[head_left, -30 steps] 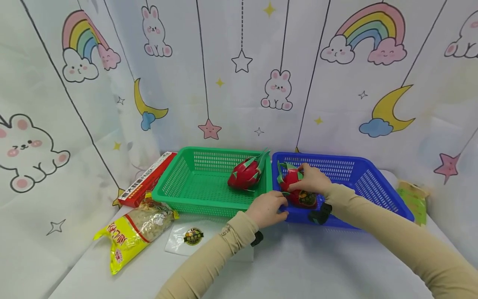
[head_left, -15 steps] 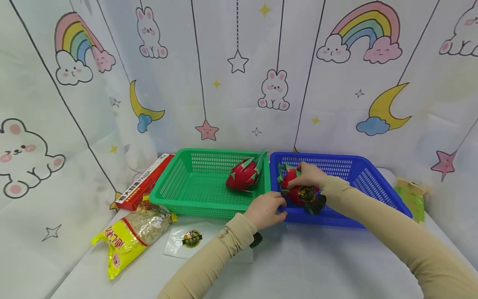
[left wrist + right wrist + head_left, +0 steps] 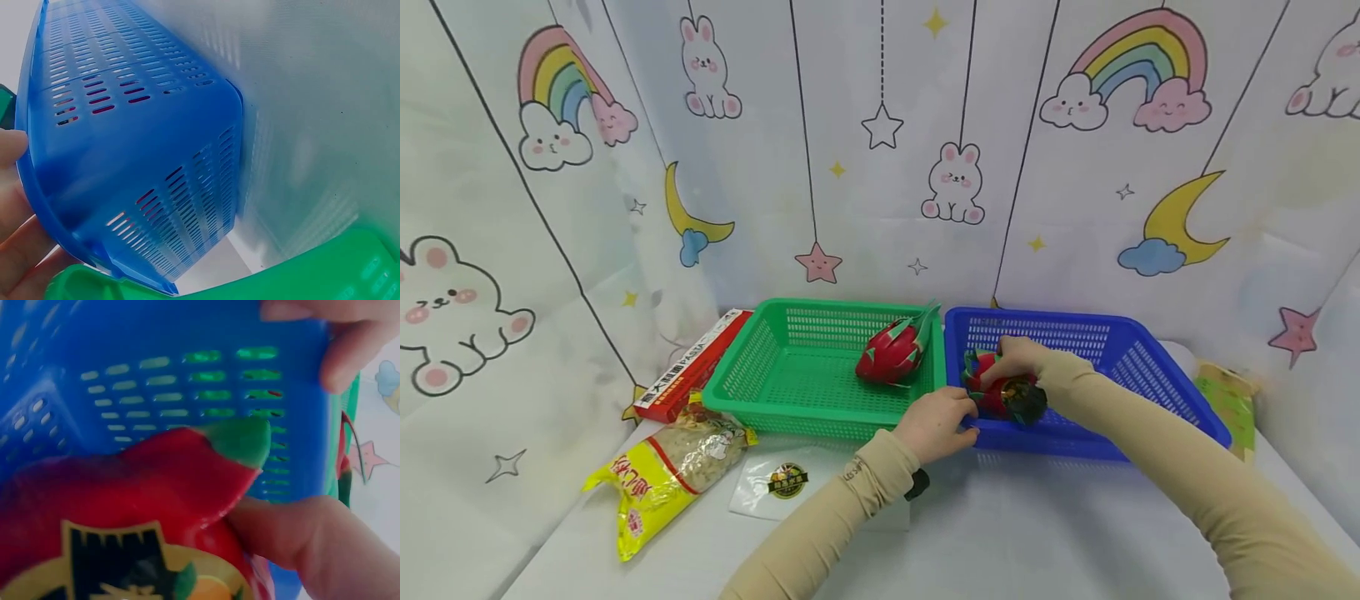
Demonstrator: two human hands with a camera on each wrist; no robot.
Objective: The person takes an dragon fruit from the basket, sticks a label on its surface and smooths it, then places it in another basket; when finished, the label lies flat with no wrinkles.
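Note:
My left hand [image 3: 934,425] holds the near left corner of the blue basket [image 3: 1161,379], its thumb and fingers around the rim in the left wrist view. Inside that basket, at its left end, my right hand [image 3: 1028,360] grips a red dragon fruit [image 3: 125,481] with green-tipped scales and a black and gold label. The hand and a black wrist camera hide part of this fruit in the head view. A second dragon fruit [image 3: 887,357] lies at the right end of the green basket [image 3: 793,375], its green leaves leaning on the rim.
Both baskets stand side by side on a white table [image 3: 1037,533]. On the left are a red pasta box [image 3: 692,367] and a yellow snack bag [image 3: 673,475]. A labelled white sheet [image 3: 760,492] lies before the green basket. A green and yellow packet [image 3: 1228,404] stands at the right.
My right hand and its dragon fruit have sunk slightly lower in the blue basket, the fruit turning a little. My left hand keeps its place on the rim.

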